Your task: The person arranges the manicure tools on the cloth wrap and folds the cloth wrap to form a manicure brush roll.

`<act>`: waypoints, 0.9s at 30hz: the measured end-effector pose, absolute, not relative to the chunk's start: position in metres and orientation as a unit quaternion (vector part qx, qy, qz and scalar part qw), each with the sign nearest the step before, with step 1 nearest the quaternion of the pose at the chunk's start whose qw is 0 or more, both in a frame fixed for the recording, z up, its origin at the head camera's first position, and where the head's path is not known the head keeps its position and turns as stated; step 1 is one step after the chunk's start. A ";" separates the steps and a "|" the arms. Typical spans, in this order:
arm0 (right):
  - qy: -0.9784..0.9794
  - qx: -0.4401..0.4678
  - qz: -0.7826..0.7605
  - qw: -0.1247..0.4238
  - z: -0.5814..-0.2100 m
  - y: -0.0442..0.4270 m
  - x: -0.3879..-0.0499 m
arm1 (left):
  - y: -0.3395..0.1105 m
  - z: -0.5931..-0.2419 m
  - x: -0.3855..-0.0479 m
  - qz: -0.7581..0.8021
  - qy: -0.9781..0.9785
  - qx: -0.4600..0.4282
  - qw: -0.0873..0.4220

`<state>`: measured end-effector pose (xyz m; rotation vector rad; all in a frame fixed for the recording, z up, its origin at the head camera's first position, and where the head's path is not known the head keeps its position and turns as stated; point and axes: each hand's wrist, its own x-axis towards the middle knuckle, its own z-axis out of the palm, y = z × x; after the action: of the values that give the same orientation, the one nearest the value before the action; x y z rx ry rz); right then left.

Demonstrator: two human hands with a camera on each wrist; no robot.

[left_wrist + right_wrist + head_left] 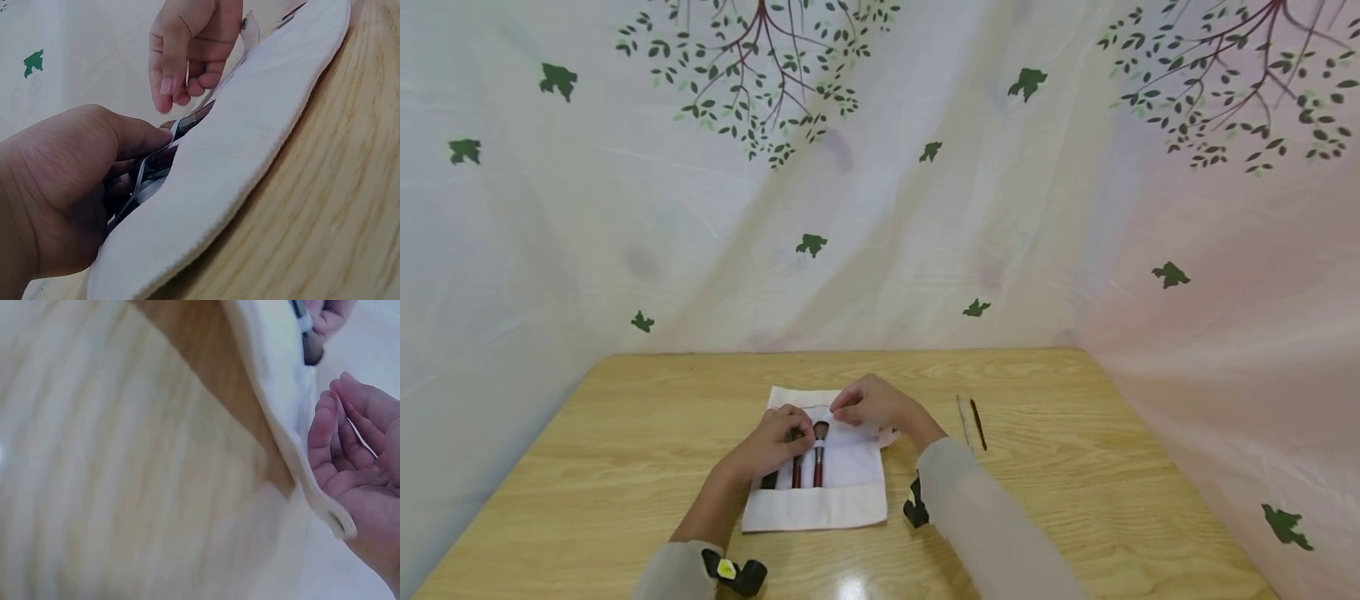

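A white fabric brush roll (pixel 861 508) lies unfolded on the table, its bottom pocket holding makeup brushes with dark red handles. My left hand (pixel 778 437) curls its thumb and fingers around the upper part of one makeup brush (pixel 797 471), beside a thin light band (pixel 142 170) across the brushes. Just right of it, another makeup brush (pixel 818 467) stands in the pocket, head uncovered. My right hand (pixel 872 402) hovers over the upper right of the roll, fingers loosely bent, thumb near the fingertips. No object shows between them. A black item (pixel 769 481) sits at the pocket's left end.
Right of the roll lie a thin silver stick (pixel 964 423) and a thin brown stick (pixel 978 425). A pale pink tie (pixel 888 436) pokes out from the roll's right edge. Behind the wooden table (pixel 625 433) hangs a leaf-printed curtain (pixel 880 283).
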<state>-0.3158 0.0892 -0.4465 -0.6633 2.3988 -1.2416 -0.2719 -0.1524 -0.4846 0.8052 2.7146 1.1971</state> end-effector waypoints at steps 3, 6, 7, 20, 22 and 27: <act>0.856 -0.227 -0.432 0.170 -0.437 0.100 -0.316 | -0.152 -0.482 -0.273 0.398 0.882 0.248 0.047; 0.855 -0.228 -0.436 0.164 -0.431 0.112 -0.318 | -0.152 -0.481 -0.274 0.400 0.882 0.243 0.052; 0.854 -0.228 -0.438 0.162 -0.428 0.117 -0.318 | -0.152 -0.480 -0.274 0.400 0.881 0.246 0.048; 0.870 -0.200 -0.435 0.115 -0.418 0.186 -0.317 | -0.146 -0.479 -0.270 0.356 0.864 0.356 -0.033; 0.873 -0.195 -0.433 0.111 -0.419 0.197 -0.316 | -0.144 -0.477 -0.269 0.339 0.872 0.352 -0.030; 0.876 -0.184 -0.434 0.102 -0.423 0.221 -0.315 | -0.139 -0.475 -0.269 0.310 0.897 0.315 0.005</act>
<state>-0.3155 0.2209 -0.4226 -0.5448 2.5863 -1.2830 -0.2688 -0.1386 -0.4750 0.9868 2.8092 0.9699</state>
